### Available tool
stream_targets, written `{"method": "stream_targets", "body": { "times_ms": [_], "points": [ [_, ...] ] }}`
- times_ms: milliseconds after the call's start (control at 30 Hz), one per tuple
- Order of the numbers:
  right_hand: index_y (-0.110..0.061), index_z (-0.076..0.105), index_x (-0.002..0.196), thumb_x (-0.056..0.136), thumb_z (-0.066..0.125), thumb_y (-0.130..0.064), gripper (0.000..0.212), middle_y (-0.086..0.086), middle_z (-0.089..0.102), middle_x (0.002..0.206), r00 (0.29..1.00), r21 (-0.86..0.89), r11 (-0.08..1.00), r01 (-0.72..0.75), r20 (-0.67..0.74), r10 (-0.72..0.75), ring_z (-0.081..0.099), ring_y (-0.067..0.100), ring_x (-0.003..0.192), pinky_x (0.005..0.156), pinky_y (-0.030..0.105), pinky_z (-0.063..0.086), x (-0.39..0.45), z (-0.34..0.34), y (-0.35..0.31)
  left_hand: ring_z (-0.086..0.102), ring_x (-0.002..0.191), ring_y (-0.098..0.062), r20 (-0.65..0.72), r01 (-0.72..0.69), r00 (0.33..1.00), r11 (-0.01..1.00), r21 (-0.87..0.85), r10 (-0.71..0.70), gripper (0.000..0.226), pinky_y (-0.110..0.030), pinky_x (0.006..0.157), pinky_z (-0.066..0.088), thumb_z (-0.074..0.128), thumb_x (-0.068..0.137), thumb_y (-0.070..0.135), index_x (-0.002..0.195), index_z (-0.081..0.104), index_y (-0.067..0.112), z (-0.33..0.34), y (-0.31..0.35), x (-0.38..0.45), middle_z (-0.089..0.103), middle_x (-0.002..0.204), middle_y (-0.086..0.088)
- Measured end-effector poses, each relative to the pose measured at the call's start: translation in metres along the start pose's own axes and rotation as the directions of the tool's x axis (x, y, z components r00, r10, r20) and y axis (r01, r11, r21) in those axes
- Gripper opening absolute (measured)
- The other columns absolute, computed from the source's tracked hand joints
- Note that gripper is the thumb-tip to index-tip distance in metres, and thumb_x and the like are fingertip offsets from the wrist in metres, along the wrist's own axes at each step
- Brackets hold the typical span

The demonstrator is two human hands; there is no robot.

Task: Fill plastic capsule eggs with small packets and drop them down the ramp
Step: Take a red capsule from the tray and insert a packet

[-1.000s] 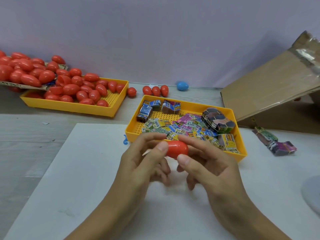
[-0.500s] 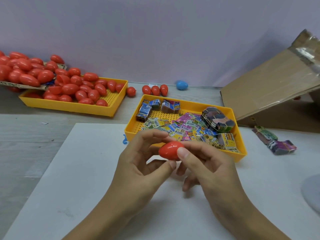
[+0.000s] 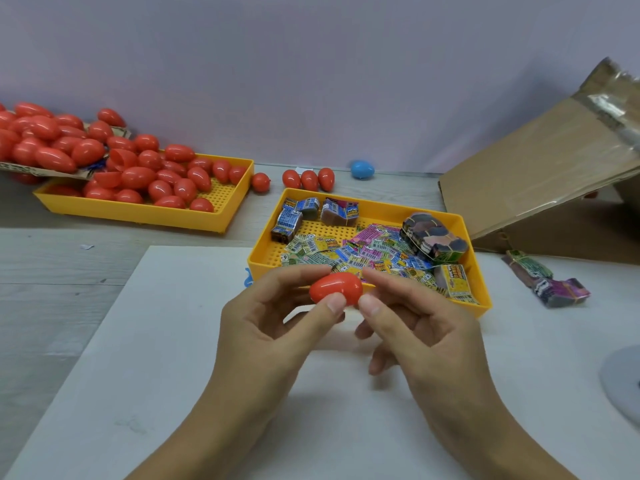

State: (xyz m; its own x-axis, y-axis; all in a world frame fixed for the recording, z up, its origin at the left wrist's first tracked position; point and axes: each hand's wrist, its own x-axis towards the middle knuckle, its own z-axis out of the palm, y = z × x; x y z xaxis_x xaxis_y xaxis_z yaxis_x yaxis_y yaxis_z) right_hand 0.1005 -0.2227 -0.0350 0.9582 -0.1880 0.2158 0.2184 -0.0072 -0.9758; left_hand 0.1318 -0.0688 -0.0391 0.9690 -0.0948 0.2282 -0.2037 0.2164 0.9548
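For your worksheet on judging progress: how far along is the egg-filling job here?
Done: nothing shows on the cardboard ramp, so finished eggs cannot be counted. In hand: the left hand and right hand pinch one closed red capsule egg. Left: a heap of red eggs in the yellow tray, plus loose packets.

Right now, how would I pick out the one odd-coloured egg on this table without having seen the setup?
Start at the yellow tray of packets in the middle of the table and look past its far edge toward the wall. A short row of three red eggs lies there; just to their right, on its own, is the blue egg. It is the only blue egg in view, all the others being red.
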Motion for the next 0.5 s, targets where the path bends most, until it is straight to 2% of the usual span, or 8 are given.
{"method": "stream_targets", "body": {
  "times_ms": [33, 67, 133, 167, 233, 267, 333, 500],
  "points": [
    [-0.028, 0.079, 0.099, 0.085, 0.074, -0.025, 0.014, -0.002, 0.071, 0.085, 0.991, -0.165, 0.981, 0.103, -0.065, -0.115, 0.067, 0.013, 0.073, 0.053, 0.025, 0.053, 0.001, -0.003, 0.002, 0.075, 0.081, -0.023, -0.028, -0.003, 1.000, 1.000, -0.017, 0.003, 0.033, -0.023, 0.072, 0.058, 0.082, 0.068, 0.029, 0.101, 0.076, 0.024, 0.000, 0.000, 0.000, 0.077, 0.096, -0.005],
    [-0.027, 0.077, 0.097, 0.089, 0.072, -0.025, 0.010, -0.007, 0.068, 0.090, 0.956, -0.397, 0.892, 0.217, -0.100, -0.277, 0.066, 0.013, 0.082, 0.063, 0.023, 0.054, 0.002, -0.006, 0.003, 0.075, 0.081, -0.024, -0.056, -0.001, 0.998, 0.999, -0.035, -0.001, 0.033, -0.025, 0.073, 0.059, 0.080, 0.068, 0.032, 0.100, 0.076, 0.024, -0.001, -0.001, 0.001, 0.077, 0.096, -0.005],
    [-0.023, 0.075, 0.100, 0.089, 0.066, -0.028, 0.015, -0.004, 0.064, 0.106, 0.851, -0.759, 0.579, 0.298, -0.064, -0.522, 0.057, 0.019, 0.104, 0.089, 0.020, 0.043, 0.006, -0.015, 0.006, 0.075, 0.080, -0.026, -0.094, 0.011, 0.995, 0.998, -0.068, -0.018, 0.033, -0.030, 0.074, 0.060, 0.078, 0.067, 0.033, 0.098, 0.077, 0.024, -0.003, -0.001, 0.003, 0.077, 0.095, -0.006],
    [-0.022, 0.074, 0.104, 0.088, 0.064, -0.036, 0.024, 0.000, 0.061, 0.116, 0.843, -0.844, 0.471, 0.256, -0.044, -0.537, 0.050, 0.023, 0.114, 0.097, 0.024, 0.036, 0.009, -0.019, 0.007, 0.075, 0.079, -0.026, -0.098, 0.015, 0.995, 0.997, -0.077, -0.023, 0.033, -0.031, 0.074, 0.060, 0.078, 0.067, 0.033, 0.098, 0.077, 0.023, -0.003, -0.001, 0.004, 0.076, 0.095, -0.006],
    [-0.024, 0.073, 0.112, 0.084, 0.059, -0.054, 0.044, 0.003, 0.052, 0.136, 0.914, -0.928, 0.359, 0.104, -0.053, -0.403, 0.035, 0.028, 0.133, 0.104, 0.039, 0.027, 0.012, -0.026, 0.009, 0.074, 0.079, -0.027, -0.091, 0.019, 0.995, 0.997, -0.078, -0.026, 0.032, -0.031, 0.072, 0.060, 0.079, 0.067, 0.032, 0.098, 0.076, 0.022, -0.003, -0.002, 0.004, 0.076, 0.095, -0.007],
    [-0.027, 0.072, 0.116, 0.081, 0.057, -0.062, 0.052, 0.003, 0.047, 0.144, 0.952, -0.945, 0.325, 0.039, -0.064, -0.298, 0.026, 0.029, 0.140, 0.107, 0.043, 0.023, 0.012, -0.028, 0.010, 0.074, 0.080, -0.028, -0.086, 0.020, 0.996, 0.997, -0.075, -0.027, 0.032, -0.030, 0.071, 0.060, 0.079, 0.067, 0.032, 0.098, 0.076, 0.023, -0.002, -0.002, 0.003, 0.076, 0.096, -0.007],
    [-0.033, 0.070, 0.119, 0.079, 0.051, -0.069, 0.057, 0.003, 0.037, 0.154, 0.986, -0.951, 0.310, 0.003, -0.049, -0.159, 0.012, 0.027, 0.148, 0.114, 0.048, 0.014, 0.013, -0.028, 0.014, 0.074, 0.081, -0.029, -0.078, 0.021, 0.997, 0.997, -0.076, -0.027, 0.032, -0.030, 0.070, 0.060, 0.079, 0.067, 0.032, 0.098, 0.076, 0.023, -0.002, -0.002, 0.002, 0.075, 0.096, -0.007],
    [-0.038, 0.077, 0.098, 0.078, 0.058, -0.060, 0.035, 0.004, 0.043, 0.151, 0.975, -0.894, 0.443, 0.069, -0.034, -0.219, 0.016, 0.027, 0.148, 0.113, 0.048, 0.016, 0.018, -0.026, 0.016, 0.074, 0.074, -0.029, -0.068, 0.040, 0.997, 0.998, -0.054, -0.043, 0.035, -0.031, 0.069, 0.060, 0.079, 0.065, 0.035, 0.098, 0.075, 0.023, -0.002, -0.002, 0.003, 0.075, 0.094, -0.007]
  ]
}}
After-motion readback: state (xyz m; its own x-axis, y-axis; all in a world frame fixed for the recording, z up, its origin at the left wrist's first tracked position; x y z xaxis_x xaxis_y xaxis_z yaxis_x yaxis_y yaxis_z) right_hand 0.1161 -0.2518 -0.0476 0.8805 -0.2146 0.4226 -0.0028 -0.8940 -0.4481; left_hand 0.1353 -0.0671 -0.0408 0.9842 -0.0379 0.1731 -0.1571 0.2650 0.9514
